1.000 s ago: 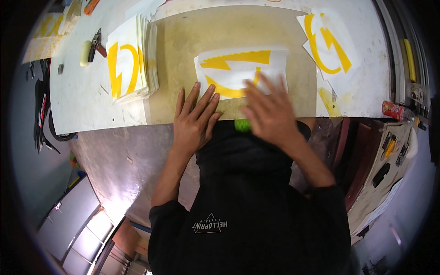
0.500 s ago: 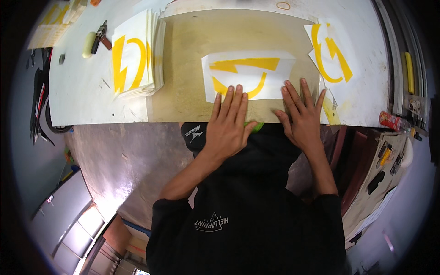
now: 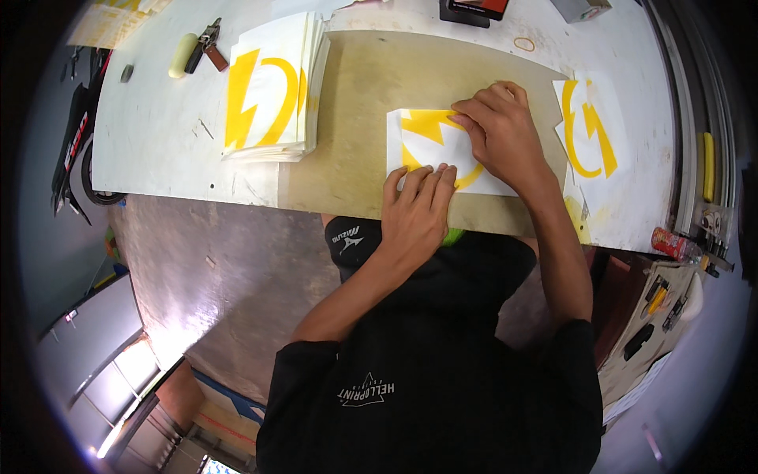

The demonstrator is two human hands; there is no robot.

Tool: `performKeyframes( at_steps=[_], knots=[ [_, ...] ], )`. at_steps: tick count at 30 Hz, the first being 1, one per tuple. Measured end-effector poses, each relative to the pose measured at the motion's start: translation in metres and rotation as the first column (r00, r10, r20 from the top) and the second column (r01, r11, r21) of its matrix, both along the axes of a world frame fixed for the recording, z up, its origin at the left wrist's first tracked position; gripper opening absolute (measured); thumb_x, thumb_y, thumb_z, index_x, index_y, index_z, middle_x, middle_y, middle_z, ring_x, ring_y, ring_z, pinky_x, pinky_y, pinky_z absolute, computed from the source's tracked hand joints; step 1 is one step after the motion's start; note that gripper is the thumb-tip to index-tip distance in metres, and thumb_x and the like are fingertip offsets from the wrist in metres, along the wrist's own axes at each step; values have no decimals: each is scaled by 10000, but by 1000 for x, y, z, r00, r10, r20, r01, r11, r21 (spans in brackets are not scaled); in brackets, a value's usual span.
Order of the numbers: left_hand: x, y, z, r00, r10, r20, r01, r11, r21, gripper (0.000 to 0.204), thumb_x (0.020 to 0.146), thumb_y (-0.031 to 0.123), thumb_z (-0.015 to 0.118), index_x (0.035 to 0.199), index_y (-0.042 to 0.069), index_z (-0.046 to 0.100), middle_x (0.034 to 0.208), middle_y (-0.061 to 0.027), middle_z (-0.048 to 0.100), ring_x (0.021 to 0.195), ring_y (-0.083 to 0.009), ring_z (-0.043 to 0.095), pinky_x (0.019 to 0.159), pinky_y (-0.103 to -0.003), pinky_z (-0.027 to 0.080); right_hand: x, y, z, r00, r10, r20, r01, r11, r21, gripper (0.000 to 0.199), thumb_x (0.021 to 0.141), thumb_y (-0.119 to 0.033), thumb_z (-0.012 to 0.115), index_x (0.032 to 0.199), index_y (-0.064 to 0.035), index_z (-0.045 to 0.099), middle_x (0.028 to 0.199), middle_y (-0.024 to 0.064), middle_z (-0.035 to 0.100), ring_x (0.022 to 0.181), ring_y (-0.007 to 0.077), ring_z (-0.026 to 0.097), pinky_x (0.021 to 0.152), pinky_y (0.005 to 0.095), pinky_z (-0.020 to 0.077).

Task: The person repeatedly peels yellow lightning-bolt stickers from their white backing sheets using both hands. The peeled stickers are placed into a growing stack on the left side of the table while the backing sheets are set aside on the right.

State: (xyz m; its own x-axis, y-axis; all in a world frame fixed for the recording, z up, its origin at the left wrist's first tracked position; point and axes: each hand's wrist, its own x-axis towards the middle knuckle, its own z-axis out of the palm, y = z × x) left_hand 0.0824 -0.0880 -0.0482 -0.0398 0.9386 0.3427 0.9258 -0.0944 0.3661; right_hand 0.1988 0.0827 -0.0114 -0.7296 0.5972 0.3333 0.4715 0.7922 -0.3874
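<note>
A white sheet with yellow sticker shapes [image 3: 430, 152] lies in front of me on a tan mat [image 3: 355, 87]. My left hand [image 3: 416, 209] rests on its near edge, fingertips flat on the paper and slightly apart. Over the far right part of the sheet, my right hand [image 3: 504, 134] is closed, thumb and fingers pinching the sheet near the end of a yellow shape. Whether it grips one layer or more cannot be made out. The right hand and wrist cover the sheet's right end.
Left of the mat stands a stack of similar sheets [image 3: 268, 91], beside keys [image 3: 207, 47] and a pale yellow oblong object [image 3: 182, 55]. Another printed sheet [image 3: 588, 130] lies to the right. A red can-like item [image 3: 671, 243] sits at the right table edge.
My right hand has risen from the sheet's near edge to its far side and closed in a pinch. My left hand stays at the near edge. The view has shifted.
</note>
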Motion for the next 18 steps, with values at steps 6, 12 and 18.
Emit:
performKeyframes(
  at_steps=[6, 12, 18],
  knots=[
    [-10, 16, 11, 997, -22, 68, 34, 983, -181, 470, 914, 175, 717, 1338, -4, 622, 1348, -153, 621, 1299, -309, 556, 1126, -567, 344, -2, 5, -22, 993, -105, 52, 105, 994, 7, 109, 884, -182, 766, 916, -78, 760, 931, 67, 689, 963, 266, 629, 1000, 477, 396],
    [-32, 30, 13, 999, -55, 0, 52, 947, -316, 775, 969, 375, 621, 1561, -67, 386, 1697, -259, 245, 1595, -433, 174, 1257, -658, 82, -11, -16, -24, 990, -138, -2, 137, 986, 93, 247, 916, -222, 740, 1102, -59, 734, 1187, 90, 695, 1142, 286, 625, 1096, 524, 388],
    [-38, 31, 13, 996, -85, -20, 74, 937, -342, 804, 986, 454, 562, 1557, -84, 385, 1702, -239, 251, 1601, -385, 189, 1261, -646, 70, 14, -59, -24, 983, -54, 174, 71, 993, -98, 575, 1028, -370, 611, 1481, -21, 549, 1589, 156, 485, 1518, 340, 391, 1246, 592, 239]
  ],
)
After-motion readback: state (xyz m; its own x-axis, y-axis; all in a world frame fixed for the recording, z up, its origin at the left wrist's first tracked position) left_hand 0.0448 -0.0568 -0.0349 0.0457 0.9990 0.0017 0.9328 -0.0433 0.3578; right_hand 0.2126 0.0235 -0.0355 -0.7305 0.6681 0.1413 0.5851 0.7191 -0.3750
